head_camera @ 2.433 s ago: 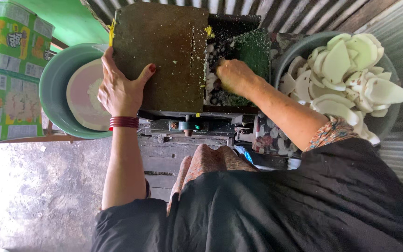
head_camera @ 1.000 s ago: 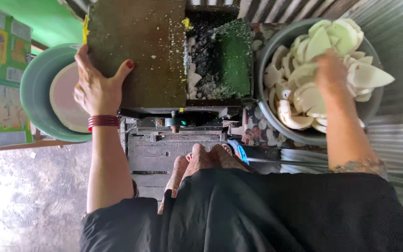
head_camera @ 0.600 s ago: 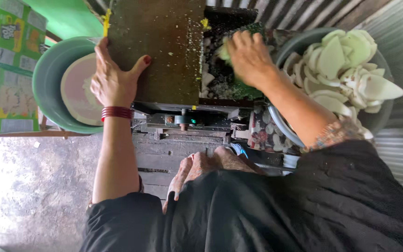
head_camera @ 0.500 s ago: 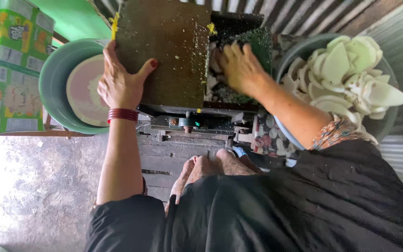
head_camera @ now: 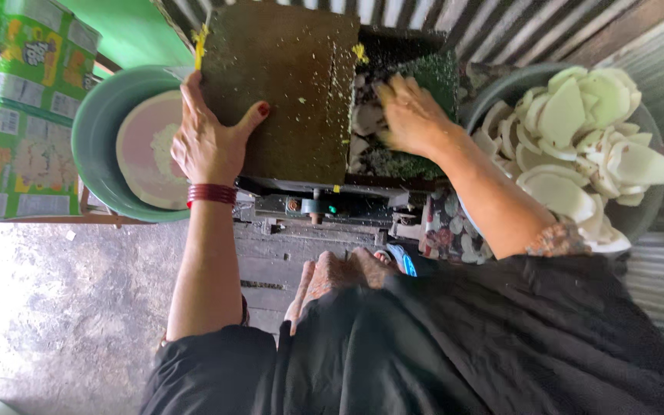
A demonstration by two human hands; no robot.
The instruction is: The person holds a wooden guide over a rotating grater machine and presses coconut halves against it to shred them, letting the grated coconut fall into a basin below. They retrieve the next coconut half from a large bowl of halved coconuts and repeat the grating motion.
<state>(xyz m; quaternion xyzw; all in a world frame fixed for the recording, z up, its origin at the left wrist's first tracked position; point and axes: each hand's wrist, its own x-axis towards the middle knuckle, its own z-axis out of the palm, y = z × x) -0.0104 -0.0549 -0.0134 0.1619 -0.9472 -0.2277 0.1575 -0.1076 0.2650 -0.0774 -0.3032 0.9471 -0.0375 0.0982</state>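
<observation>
Head view, looking down. Left hand [head_camera: 210, 138] laid flat, fingers spread, on the left edge of a dark flat lid [head_camera: 282, 88] speckled with pale shreds; gripping nothing, thumb pointing across the lid. Red bangle [head_camera: 211, 193] at the wrist. Right hand [head_camera: 411, 117] pressed into the open hopper [head_camera: 393, 115] just right of the lid, fingers curled over pale slices; grip not discernible. Green basin [head_camera: 97, 146] with a pinkish plate [head_camera: 144, 154] left of the lid. Grey bowl [head_camera: 639, 219] heaped with white wedge-shaped slices [head_camera: 578, 131] at right. Black garment [head_camera: 463, 346] below
</observation>
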